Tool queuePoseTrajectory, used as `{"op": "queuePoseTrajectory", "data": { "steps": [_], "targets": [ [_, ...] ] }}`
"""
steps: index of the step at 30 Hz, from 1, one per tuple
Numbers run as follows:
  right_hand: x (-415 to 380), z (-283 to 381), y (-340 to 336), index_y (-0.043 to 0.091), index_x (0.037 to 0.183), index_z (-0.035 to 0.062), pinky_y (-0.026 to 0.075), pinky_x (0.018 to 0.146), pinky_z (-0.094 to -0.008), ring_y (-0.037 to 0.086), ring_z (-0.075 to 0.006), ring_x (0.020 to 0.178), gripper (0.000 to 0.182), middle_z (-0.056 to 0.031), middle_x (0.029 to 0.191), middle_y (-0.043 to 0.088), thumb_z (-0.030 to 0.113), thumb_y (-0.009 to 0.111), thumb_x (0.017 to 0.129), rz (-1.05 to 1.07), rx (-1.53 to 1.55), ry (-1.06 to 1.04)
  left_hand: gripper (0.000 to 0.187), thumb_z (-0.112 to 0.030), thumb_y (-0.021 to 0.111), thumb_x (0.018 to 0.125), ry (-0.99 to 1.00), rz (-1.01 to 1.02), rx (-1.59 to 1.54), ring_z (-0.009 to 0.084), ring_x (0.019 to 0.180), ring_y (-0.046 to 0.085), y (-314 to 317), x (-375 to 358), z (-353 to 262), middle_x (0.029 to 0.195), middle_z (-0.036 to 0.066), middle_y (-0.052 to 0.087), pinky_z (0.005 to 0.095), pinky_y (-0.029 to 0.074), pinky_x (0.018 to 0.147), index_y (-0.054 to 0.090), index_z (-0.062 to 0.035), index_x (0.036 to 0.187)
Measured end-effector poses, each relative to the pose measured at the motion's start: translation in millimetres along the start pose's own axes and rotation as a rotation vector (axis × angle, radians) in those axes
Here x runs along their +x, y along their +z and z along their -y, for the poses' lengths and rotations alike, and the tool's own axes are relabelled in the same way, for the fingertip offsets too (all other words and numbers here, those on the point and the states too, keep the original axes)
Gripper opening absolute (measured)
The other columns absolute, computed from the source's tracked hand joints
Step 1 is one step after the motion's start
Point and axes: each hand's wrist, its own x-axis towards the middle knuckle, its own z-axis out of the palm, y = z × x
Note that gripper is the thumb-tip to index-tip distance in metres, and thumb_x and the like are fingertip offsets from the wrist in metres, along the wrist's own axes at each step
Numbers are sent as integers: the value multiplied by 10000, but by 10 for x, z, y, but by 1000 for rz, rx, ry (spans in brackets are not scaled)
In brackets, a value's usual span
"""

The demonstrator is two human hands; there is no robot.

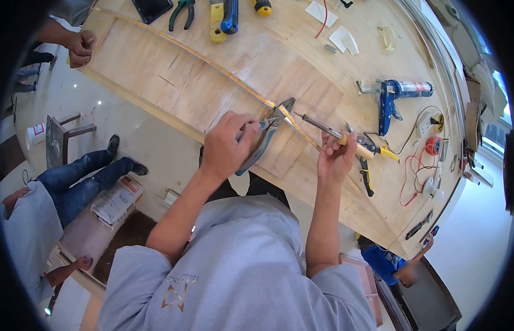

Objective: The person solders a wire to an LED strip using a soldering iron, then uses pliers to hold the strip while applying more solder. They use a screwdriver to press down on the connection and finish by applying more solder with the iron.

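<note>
My right hand (335,157) is closed around the wooden handle of a soldering iron (333,132), whose tip points left toward an LED strip (293,121). Thumb and fingers of my left hand (230,142) pinch a small thin tool (264,123) with a blue-grey body; its kind I cannot tell. Its end is close to the strip. Pliers (263,144) with blue-grey handles lie under that spot, their jaws at the strip. The narrow yellow-white strip runs diagonally across the wooden board (174,71).
A caulking gun (387,102), yellow-black snips (385,151), a power strip (424,126) and red wires (414,171) lie to the right. Green-handled pliers (182,14) and a blue-handled tool (229,16) rest along the far side. Another person's hand (80,48) is at the board's left end.
</note>
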Motion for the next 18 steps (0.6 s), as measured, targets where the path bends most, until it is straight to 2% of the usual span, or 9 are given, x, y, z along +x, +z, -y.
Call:
{"op": "queuePoseTrajectory", "data": {
  "steps": [2, 5, 8, 11, 14, 18],
  "targets": [
    [19, -6, 6, 563, 776, 52, 425, 975, -453, 409, -119, 473, 269, -4, 527, 404, 259, 513, 941, -3, -12, -6, 107, -63, 653, 812, 33, 7, -49, 245, 625, 525, -13, 150, 135, 735, 115, 550, 331, 430, 575, 617, -15, 901],
    [18, -28, 23, 563, 778, 53, 427, 971, -458, 405, -120, 473, 266, -3, 526, 397, 257, 515, 941, 15, -7, -17, 96, -115, 621, 843, 145, 68, 8, 290, 660, 575, -64, 304, 212, 730, 123, 561, 367, 448, 558, 605, -31, 887],
    [-9, -61, 30, 564, 779, 59, 444, 947, -431, 401, -112, 474, 273, 4, 527, 393, 269, 507, 944, -12, -3, -16, 113, -116, 624, 845, 263, -14, -32, 257, 613, 560, 0, 416, 314, 743, 116, 568, 343, 450, 569, 598, -19, 897],
    [3, -67, -35, 564, 780, 64, 467, 887, -384, 399, -102, 480, 290, 13, 538, 402, 293, 501, 947, 32, 81, -6, 110, -98, 619, 845, -14, 4, -259, 218, 621, 550, 54, 462, 281, 726, 105, 557, 324, 449, 585, 588, -11, 903],
    [5, -48, -25, 536, 743, 71, 511, 832, -344, 382, -95, 480, 293, 7, 549, 387, 286, 516, 941, -3, 121, 2, 127, -92, 621, 837, -43, 148, -291, 189, 665, 543, 91, 525, 206, 761, 95, 542, 307, 452, 608, 590, -11, 930],
    [11, -41, -25, 537, 745, 70, 518, 827, -350, 384, -97, 477, 294, 5, 551, 392, 289, 518, 941, 13, 124, 11, 206, -107, 647, 808, 10, 262, -160, 209, 718, 564, 77, 602, 102, 861, 100, 547, 306, 462, 637, 614, -29, 995]
  ]
}}
